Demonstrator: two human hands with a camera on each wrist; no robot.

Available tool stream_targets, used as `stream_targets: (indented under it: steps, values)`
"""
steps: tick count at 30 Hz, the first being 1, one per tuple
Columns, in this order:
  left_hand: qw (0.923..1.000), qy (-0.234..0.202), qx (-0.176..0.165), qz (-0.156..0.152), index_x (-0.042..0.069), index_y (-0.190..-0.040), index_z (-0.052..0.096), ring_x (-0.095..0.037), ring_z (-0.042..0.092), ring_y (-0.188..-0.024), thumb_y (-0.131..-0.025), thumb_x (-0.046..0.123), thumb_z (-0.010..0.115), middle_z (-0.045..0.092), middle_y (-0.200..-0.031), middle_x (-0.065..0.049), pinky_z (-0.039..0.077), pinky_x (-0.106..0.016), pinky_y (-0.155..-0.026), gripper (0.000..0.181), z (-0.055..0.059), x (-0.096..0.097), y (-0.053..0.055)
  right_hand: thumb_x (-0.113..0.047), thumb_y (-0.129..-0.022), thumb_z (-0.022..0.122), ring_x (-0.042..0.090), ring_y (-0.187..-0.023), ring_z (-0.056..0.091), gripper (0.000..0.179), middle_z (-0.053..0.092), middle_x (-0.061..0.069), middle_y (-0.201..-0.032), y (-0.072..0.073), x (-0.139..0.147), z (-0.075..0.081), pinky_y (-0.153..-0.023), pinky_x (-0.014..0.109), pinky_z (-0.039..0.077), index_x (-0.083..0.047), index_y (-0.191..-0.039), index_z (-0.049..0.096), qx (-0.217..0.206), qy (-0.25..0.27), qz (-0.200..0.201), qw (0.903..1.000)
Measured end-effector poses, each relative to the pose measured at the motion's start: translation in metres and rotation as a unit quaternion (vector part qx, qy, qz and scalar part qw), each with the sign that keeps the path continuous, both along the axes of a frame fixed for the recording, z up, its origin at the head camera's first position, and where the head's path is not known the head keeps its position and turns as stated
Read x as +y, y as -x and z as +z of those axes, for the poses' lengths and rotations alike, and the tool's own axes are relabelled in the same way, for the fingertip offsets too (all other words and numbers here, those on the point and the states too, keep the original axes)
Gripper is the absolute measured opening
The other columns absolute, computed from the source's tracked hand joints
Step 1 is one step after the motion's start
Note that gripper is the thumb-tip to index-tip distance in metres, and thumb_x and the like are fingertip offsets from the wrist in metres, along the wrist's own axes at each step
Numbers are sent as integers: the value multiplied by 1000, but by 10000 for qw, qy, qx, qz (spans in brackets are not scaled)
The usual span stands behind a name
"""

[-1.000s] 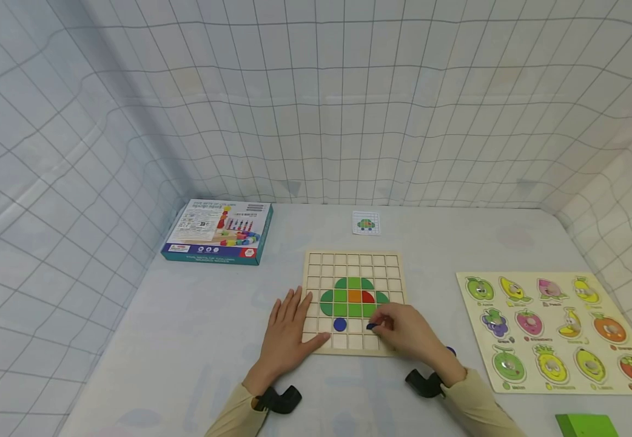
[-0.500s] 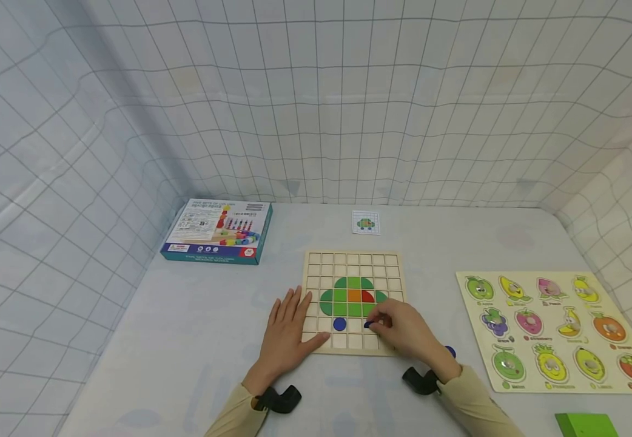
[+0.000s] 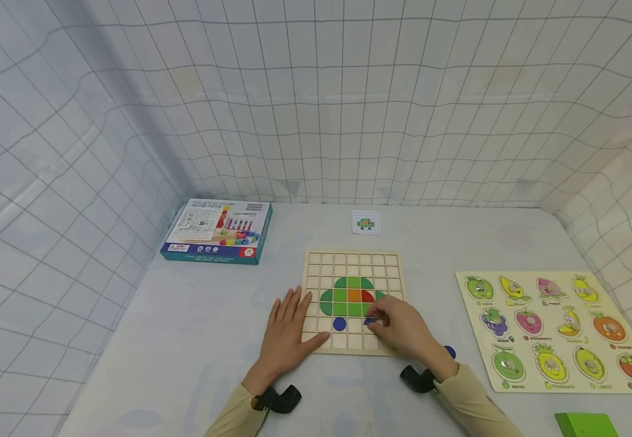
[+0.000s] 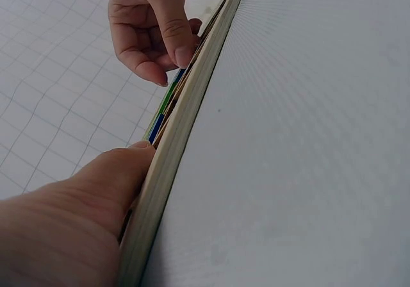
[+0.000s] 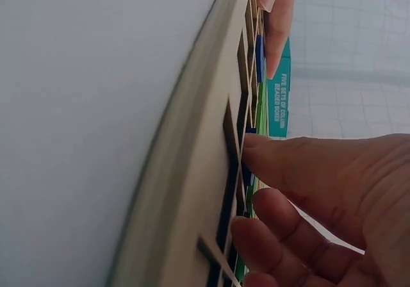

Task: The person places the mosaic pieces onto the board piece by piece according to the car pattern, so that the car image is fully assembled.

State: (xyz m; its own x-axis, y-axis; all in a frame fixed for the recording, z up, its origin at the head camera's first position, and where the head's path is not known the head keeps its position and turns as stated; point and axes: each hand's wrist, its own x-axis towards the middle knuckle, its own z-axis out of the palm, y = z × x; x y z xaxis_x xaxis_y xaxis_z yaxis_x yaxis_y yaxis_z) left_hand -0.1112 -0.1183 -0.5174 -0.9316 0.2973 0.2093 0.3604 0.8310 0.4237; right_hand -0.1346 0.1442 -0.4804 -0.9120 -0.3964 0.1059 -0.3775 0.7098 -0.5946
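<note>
On the table lies a wooden grid board (image 3: 324, 258) carrying a car-shaped pattern of green, orange and red tiles (image 3: 354, 295). One blue disc (image 3: 339, 324) sits in a cell below the pattern. Spread flat, my left hand (image 3: 287, 334) rests over the board's left edge, its thumb on the lower left cells. My right hand (image 3: 403, 325) holds a second blue disc (image 3: 369, 321) between thumb and fingertips at a cell under the pattern's right side. In the right wrist view, the right thumb (image 5: 288, 162) touches that disc, which is partly hidden.
Behind the board lies a small pattern card (image 3: 366, 223). A boxed bead set (image 3: 218, 232) is at the back left. To the right are a fruit puzzle board (image 3: 553, 331) and a green block (image 3: 586, 425). Another blue disc (image 3: 450, 352) lies beside my right wrist.
My right hand has shifted slightly left, and the blue disc in its fingers has gone from tilted to lying flatter at the cell. My left hand has stayed still.
</note>
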Motion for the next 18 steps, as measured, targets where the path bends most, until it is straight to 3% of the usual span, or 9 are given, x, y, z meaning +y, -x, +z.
stream_targets:
  steps: [8,18]
  values:
    - [10000,-46,54,-27,5,-148,31,-31,12,-142,-84,56,60,22,-153,-17,4,-48,-111,87,1,1,0,-17,-78,79,7,-65,46,15,54,-11,-79,-4,9,9,-57,25,41,-17,-90,70,-108,-35,-222,9997]
    - [10000,-17,17,-13,6,-149,30,-29,12,-142,-84,57,60,22,-154,-16,3,-47,-112,88,-1,0,0,-20,-81,77,6,-67,49,15,56,-11,-80,-19,54,22,-53,24,40,-15,-93,69,141,-67,-759,9970]
